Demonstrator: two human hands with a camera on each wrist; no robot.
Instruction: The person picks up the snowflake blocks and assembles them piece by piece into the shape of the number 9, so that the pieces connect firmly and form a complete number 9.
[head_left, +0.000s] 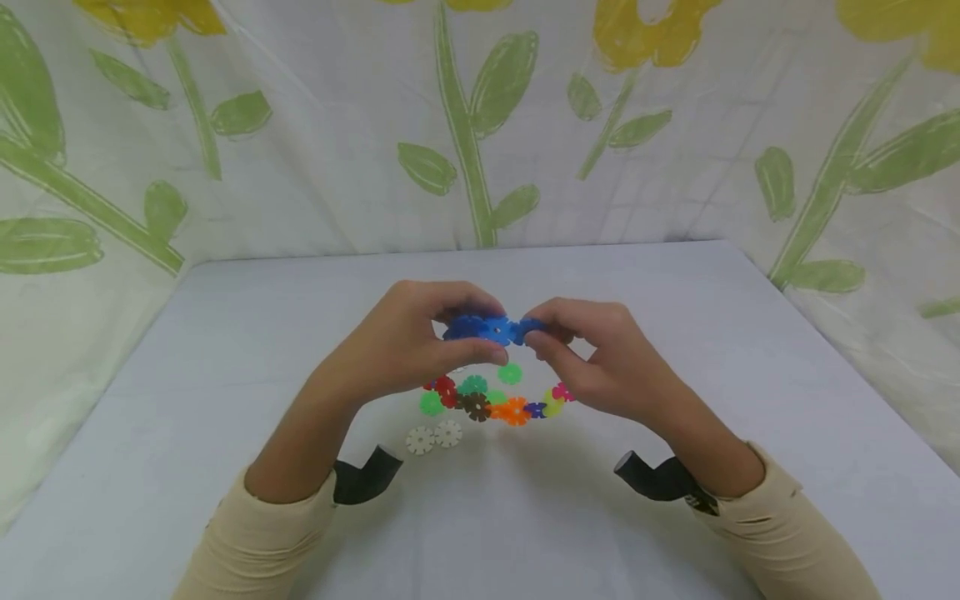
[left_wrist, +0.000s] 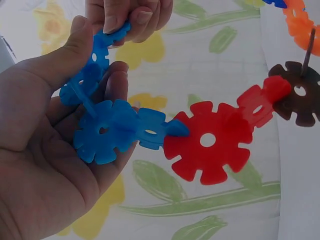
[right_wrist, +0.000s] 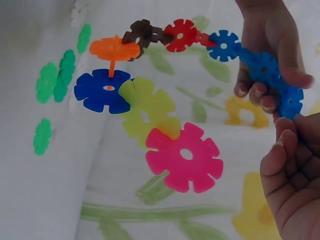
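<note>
A chain of slotted plastic flower discs hangs between my hands. My left hand (head_left: 397, 342) holds its blue stretch, the thumb on one side and curled fingers on the other. At the blue end, my right hand (head_left: 600, 354) pinches the last blue disc (head_left: 531, 330) between thumb and fingers. Beyond my left fingers the chain runs through a red disc (left_wrist: 207, 162) and a brown disc (left_wrist: 295, 105). An orange disc (right_wrist: 114, 49), a dark blue disc (right_wrist: 95, 95) and a yellow disc (right_wrist: 155, 102) follow. A pink disc (right_wrist: 187, 170) forms the other end.
Two white discs (head_left: 420, 440) lie on the pale table (head_left: 262, 358), nearer than the chain. Several loose green discs (right_wrist: 47, 82) are also on it. Behind the table hangs a white cloth (head_left: 337, 167) with painted flowers. A black curved piece (head_left: 367, 477) sticks out at each wrist.
</note>
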